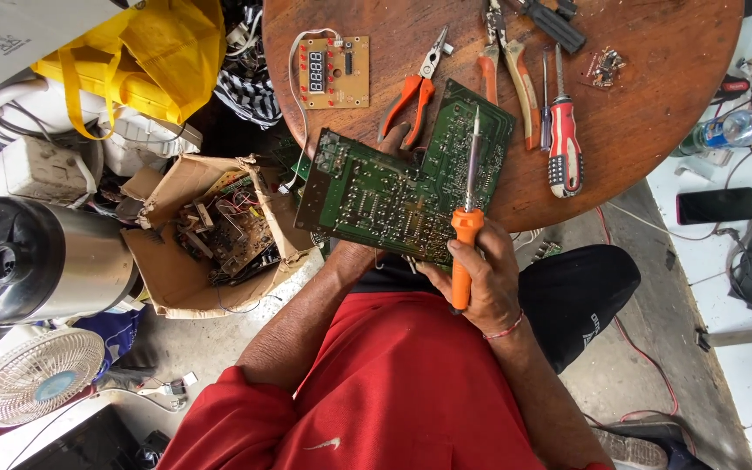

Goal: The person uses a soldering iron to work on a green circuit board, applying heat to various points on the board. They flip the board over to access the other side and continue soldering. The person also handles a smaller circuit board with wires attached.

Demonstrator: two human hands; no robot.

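A: Start close in. What has each hand got?

B: The right hand [480, 283] is wrapped firmly around the orange handle of a soldering iron [466, 209], its thin metal shaft lying up over the green circuit board [402, 178]. The left hand [360, 254] goes in under the board's near edge and props it from below, solder side up. The board leans half off the round wooden surface [654, 104], above the lap.

A: Is the left grip clenched on it?

B: I judge it is holding the board, but the fingers are hidden under it, so I can't see how they sit.

A: How would you do this step well?

B: Keep the board steady on the surface edge, bring only the tip to one joint, and keep the hot shaft off the supporting fingers and neighbouring pads. That's my judgement, not something visible.

A: Which joint is the tip on?

B: Too small to tell, and I can't tell if it touches at all.

A: Further out?

B: Orange-handled pliers [412, 91] just beside the board, a red-and-white screwdriver [565, 148], a small tan board with a red display [334, 71]. More tools are cut off at the top edge. To the left, a cardboard box [198, 235] of tangled scrap, hard to sort out.
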